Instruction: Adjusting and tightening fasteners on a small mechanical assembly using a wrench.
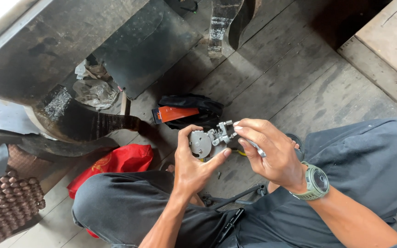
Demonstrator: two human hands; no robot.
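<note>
- Head view, setting: weathered grey floorboards [299,87] run diagonally under a seated person whose knees, in dark grey trousers [125,206], fill the lower frame.
- Head view, background: a dark curved wooden furniture leg [83,121] stands at left beneath a dark slab-like top; a second such leg [221,23] shows at the upper edge. Crumpled plastic [95,92] lies between them.
- Head view, floor items: a black pouch [194,108] with an orange card [173,113] on it lies just beyond the hands. A red plastic bag [120,160] lies beside the left knee. A beaded seat mat [5,202] occupies the lower-left corner.
- Head view, held item: a small grey metal mechanical part [207,141], with a round disc-shaped face and a bracketed end, is held above the floor between the knees, just in front of the pouch.
- Head view, left hand [194,165]: palm toward the camera, thumb and fingers curled around the disc end of the part.
- Head view, right hand [272,154]: fingertips pinched on the bracketed end; a slim metal tool [257,148] lies across the fingers. A grey-green wristwatch [315,181] sits on this wrist.
- Head view, lap: a thin black rod-shaped item [235,197] lies under the hands; its kind cannot be told.
</note>
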